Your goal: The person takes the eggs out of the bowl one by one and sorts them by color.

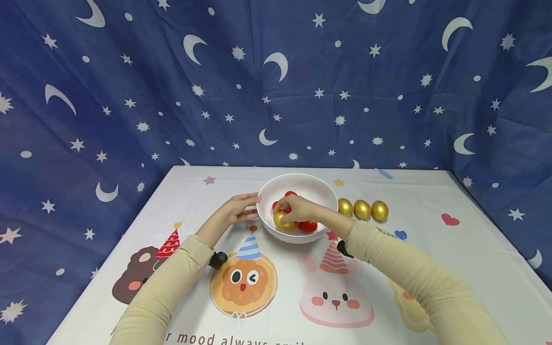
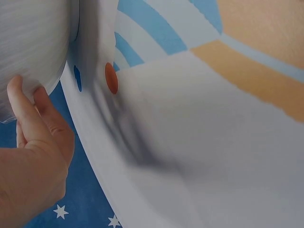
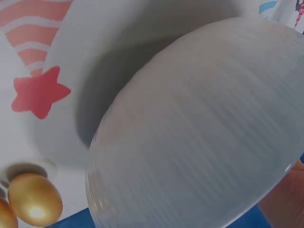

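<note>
A white bowl [image 1: 321, 191] stands on the table, with red, rounded objects [image 1: 307, 227] inside, partly covered by my right hand [image 1: 298, 209]. That hand reaches over the rim and pinches a golden egg [image 1: 282, 222] low in the bowl. My left hand [image 1: 239, 207] touches the bowl's left side with extended fingers. The left wrist view has the fingertips of this hand [image 2: 40, 152] against the bowl's outer wall [image 2: 33, 42]. In the right wrist view the bowl [image 3: 199, 128] hides most of the right hand and all its contents.
Three golden eggs [image 1: 362, 210] lie in a row on the table just right of the bowl. A white tablecloth [image 1: 431, 254] printed with cartoon figures covers the table. Behind it hangs a blue curtain [image 1: 302, 110] with moons and stars.
</note>
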